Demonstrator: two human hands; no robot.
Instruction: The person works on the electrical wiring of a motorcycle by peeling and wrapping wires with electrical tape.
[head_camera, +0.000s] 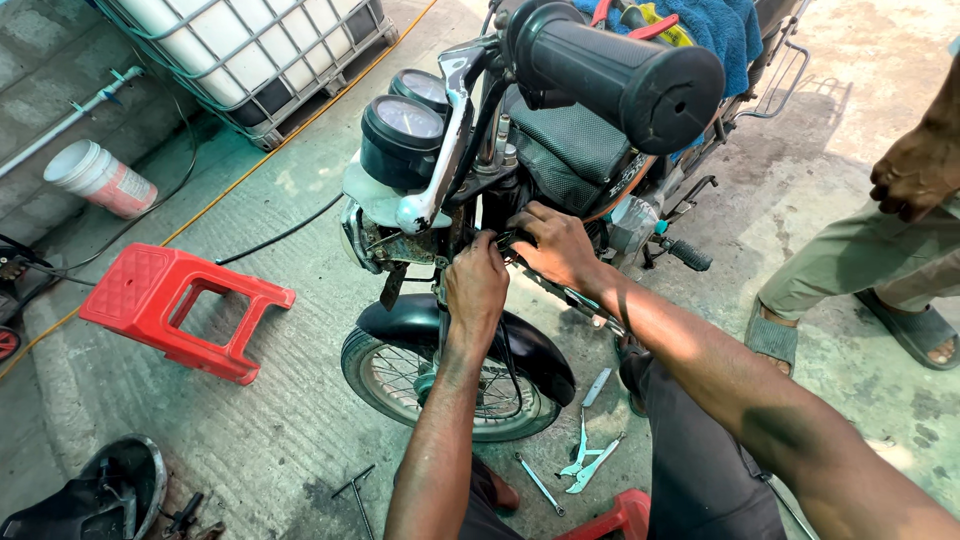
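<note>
A black motorcycle (560, 150) stands in front of me, seen from above its handlebar grip (625, 75). My left hand (476, 285) is closed around the fork area just above the black front mudguard (405, 320). My right hand (556, 245) presses against the steering head beside it, fingers curled on a small dark part that I cannot make out. Two round gauges (403, 125) and a silver brake lever (440, 160) sit above my hands. The spoked front wheel (400, 385) lies below them.
A red plastic stool (165, 300) lies tipped on the concrete at left. Pliers (588, 462) and a wrench (540, 485) lie on the floor near my legs. Another person's leg and sandalled foot (775, 335) stand at right. A caged white tank (250, 50) and a bucket (100, 178) are at the far left.
</note>
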